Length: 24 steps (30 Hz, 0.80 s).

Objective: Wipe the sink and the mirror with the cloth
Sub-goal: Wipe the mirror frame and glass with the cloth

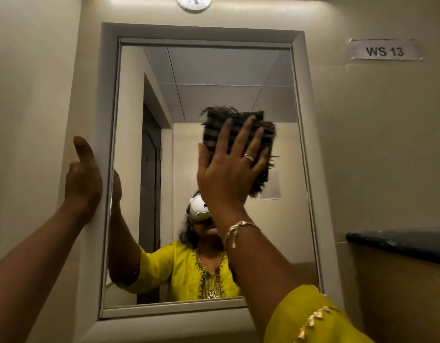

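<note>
A tall mirror (pixel 214 80) in a pale grey frame (pixel 107 95) hangs on the beige wall in front of me. My right hand (pixel 229 169) lies flat with spread fingers against the glass, pressing a folded dark checked cloth (pixel 214 125) with frayed edges onto the mirror's middle. My left hand (pixel 84 177) rests on the frame's left edge, thumb up, fingers curled around the rim. The sink is out of view.
A paper label reading WS 13 (pixel 385 51) is stuck on the wall at upper right. A dark ledge (pixel 399 241) juts out at right below it. A round light fitting (pixel 193 2) sits above the mirror. The glass reflects a person in yellow clothing.
</note>
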Each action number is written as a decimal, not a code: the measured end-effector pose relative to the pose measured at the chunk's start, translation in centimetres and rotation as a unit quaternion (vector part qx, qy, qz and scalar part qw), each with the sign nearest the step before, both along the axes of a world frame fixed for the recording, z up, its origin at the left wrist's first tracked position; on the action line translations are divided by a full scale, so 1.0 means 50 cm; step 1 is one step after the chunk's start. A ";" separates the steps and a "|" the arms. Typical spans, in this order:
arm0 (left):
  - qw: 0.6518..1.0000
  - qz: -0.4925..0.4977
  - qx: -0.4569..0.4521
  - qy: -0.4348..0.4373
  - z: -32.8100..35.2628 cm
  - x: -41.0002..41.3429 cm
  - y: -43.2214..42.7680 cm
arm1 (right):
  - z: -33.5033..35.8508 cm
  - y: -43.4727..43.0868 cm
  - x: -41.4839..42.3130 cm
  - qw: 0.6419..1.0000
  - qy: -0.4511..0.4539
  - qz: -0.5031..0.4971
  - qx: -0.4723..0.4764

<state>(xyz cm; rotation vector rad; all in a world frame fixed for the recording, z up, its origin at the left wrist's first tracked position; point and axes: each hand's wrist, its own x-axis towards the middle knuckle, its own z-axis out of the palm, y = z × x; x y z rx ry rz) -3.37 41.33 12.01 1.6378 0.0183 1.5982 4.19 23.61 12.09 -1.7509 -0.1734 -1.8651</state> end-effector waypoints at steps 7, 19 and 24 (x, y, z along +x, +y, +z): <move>1.000 -0.018 -0.005 0.002 0.000 -0.010 -0.011 | -0.004 0.141 -0.069 0.994 0.046 0.025 -0.094; 0.997 -0.072 -0.016 -0.011 0.004 -0.003 0.004 | 0.000 0.196 -0.104 0.957 0.043 0.087 -0.273; 0.999 -0.053 -0.009 -0.008 0.003 -0.010 -0.007 | -0.003 0.167 -0.084 0.952 0.000 0.091 -0.292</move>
